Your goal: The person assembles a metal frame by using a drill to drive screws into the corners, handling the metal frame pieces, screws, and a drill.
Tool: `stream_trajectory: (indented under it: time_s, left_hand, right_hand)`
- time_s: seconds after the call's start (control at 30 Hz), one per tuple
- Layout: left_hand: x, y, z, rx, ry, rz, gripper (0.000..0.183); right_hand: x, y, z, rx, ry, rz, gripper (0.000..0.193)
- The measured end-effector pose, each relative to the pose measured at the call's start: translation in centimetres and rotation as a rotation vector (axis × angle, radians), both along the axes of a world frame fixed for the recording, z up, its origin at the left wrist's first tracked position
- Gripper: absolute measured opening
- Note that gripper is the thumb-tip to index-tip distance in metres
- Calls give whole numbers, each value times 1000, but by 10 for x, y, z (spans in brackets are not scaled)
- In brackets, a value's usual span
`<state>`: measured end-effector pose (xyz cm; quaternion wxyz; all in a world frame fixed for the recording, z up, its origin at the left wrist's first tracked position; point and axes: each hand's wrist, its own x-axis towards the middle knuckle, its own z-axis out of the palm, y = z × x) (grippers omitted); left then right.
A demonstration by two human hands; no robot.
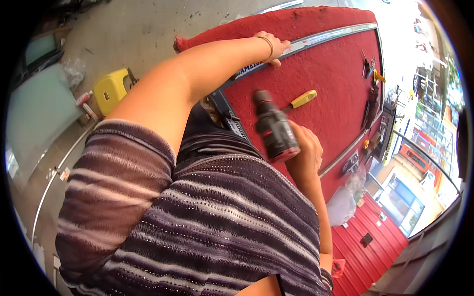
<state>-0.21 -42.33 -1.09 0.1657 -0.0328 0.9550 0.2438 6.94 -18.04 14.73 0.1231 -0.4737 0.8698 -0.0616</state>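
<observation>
A metal-edged frame lies on a red cloth-covered table. My left hand reaches across and grips the frame's far bar, fingers on one side and thumb on the other. In my right hand is a dark power drill with a red rear end, held above the table's near edge. The drill is a little blurred, and its tip is hard to make out. Just past it lies a yellow-handled screwdriver on the red cloth.
Pliers and other hand tools lie along the table's right side. A yellow stool stands at left beside a glass pane. A red corrugated cabinet and plastic bags are at lower right.
</observation>
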Motion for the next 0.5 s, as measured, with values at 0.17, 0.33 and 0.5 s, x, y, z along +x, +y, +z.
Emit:
stream_trajectory:
  time_s: [0.17,0.33,0.5]
  left_hand:
    - [42,-10,23,117,116,303,44]
    - [124,48,33,481,231,285,22]
    - [169,157,83,1167,-284,-285,28]
  right_hand:
    - [-29,101,-66,23,134,-561,49]
    - [-63,173,-137,100,238,-743,58]
    - [-121,131,-91,94,352,-466,58]
